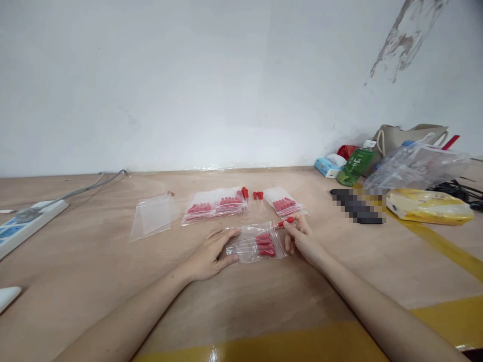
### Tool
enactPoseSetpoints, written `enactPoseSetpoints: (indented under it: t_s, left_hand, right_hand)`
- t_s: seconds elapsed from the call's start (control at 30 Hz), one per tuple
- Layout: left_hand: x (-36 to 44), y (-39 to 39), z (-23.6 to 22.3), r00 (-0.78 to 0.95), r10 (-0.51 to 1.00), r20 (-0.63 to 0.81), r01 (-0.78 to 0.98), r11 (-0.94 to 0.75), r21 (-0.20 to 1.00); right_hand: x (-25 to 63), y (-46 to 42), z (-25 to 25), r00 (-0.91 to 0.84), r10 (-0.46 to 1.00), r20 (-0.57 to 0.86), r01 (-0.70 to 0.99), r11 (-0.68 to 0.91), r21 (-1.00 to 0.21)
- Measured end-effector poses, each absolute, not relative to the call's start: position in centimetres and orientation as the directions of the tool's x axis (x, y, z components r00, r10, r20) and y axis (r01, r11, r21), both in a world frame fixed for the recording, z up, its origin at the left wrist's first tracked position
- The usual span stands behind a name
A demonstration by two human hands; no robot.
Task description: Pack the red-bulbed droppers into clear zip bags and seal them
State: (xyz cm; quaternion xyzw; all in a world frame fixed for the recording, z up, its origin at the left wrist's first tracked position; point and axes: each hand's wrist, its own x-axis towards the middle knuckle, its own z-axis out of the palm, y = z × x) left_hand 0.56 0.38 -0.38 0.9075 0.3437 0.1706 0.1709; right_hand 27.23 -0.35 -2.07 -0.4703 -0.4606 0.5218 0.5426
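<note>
A clear zip bag [245, 251] lies flat on the table before me, its mouth to the right, with several red-bulbed droppers [266, 246] inside. My left hand [213, 251] rests at the bag's left end, thumb and index finger spread apart and touching it. At the bag's mouth, my right hand [300, 236] pinches another dropper [287, 221] by its red bulb; its thin tip points left toward the opening. Two loose droppers [258, 195] lie behind the bag, and more [245, 193] sit just left of them.
Filled bags of droppers [215, 203] lie behind my left hand, with another filled stack [285, 202] further right. Flat clear bags [153, 216] are at left, near a power strip [33, 223]. On the right stand a green bottle [356, 165], a tissue pack [328, 166] and a yellow packet [430, 206].
</note>
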Motion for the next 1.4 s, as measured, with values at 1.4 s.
enactPoseSetpoints:
  t_s: [1.4]
  left_hand:
    - [0.9, 0.1, 0.0, 0.704, 0.686, 0.181, 0.58, -0.703, 0.41]
  right_hand:
    - [25.4, 0.0, -1.1, -0.054, 0.997, -0.058, 0.054, -0.055, -0.997]
